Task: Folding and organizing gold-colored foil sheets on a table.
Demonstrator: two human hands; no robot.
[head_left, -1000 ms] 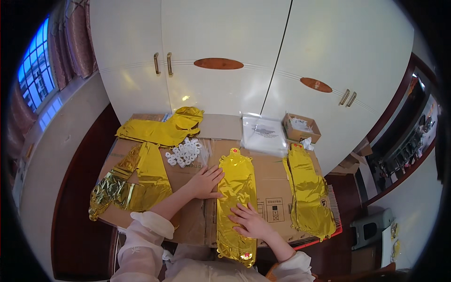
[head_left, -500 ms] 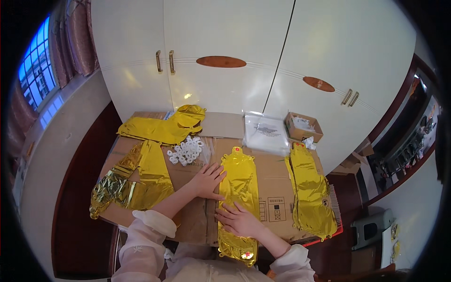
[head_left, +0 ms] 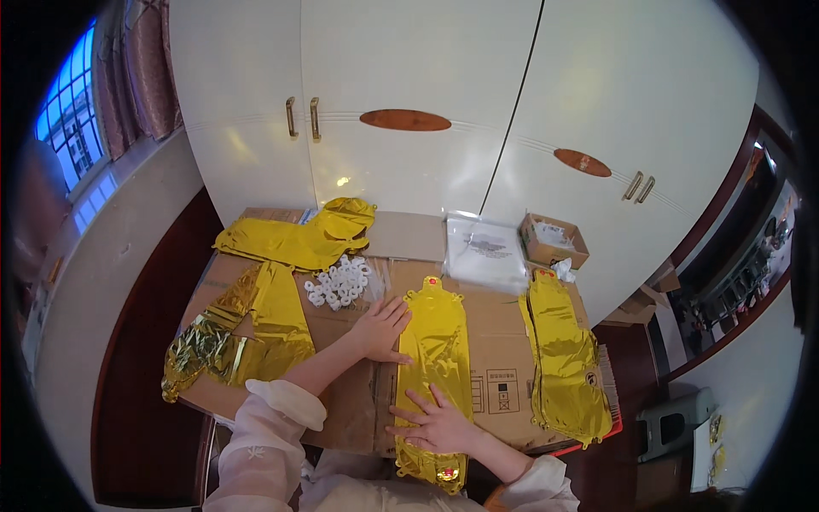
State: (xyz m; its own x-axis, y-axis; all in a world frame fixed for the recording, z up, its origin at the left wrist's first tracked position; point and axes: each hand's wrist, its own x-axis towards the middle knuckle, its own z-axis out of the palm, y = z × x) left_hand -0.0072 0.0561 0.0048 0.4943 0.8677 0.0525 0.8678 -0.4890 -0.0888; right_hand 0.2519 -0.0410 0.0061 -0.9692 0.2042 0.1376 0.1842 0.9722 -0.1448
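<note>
A flat gold foil balloon [head_left: 438, 333] with small tabs and red marks at both ends lies lengthwise in front of me on flattened cardboard [head_left: 341, 392]. My left hand [head_left: 381, 331] rests open along its left edge, fingertips touching the foil. Nearer to me, my right hand [head_left: 433, 424] lies flat on the foil with its fingers spread. The balloon's near end reaches past the front edge of the cardboard. Beyond my left hand is a pile of small white plastic rings [head_left: 339, 283].
More gold foil [head_left: 281, 243] lies at the far left, with a crumpled gold piece [head_left: 247, 341] nearer. A gold foil stack [head_left: 563, 358] is on the right. Clear plastic bags [head_left: 485, 247] and a small cardboard box [head_left: 554, 241] stand before the white cabinet [head_left: 409, 51].
My right hand has slid slightly toward me along the foil, and its fingers are spread wider. My left hand stays at the balloon's left edge. The whole view has shifted slightly.
</note>
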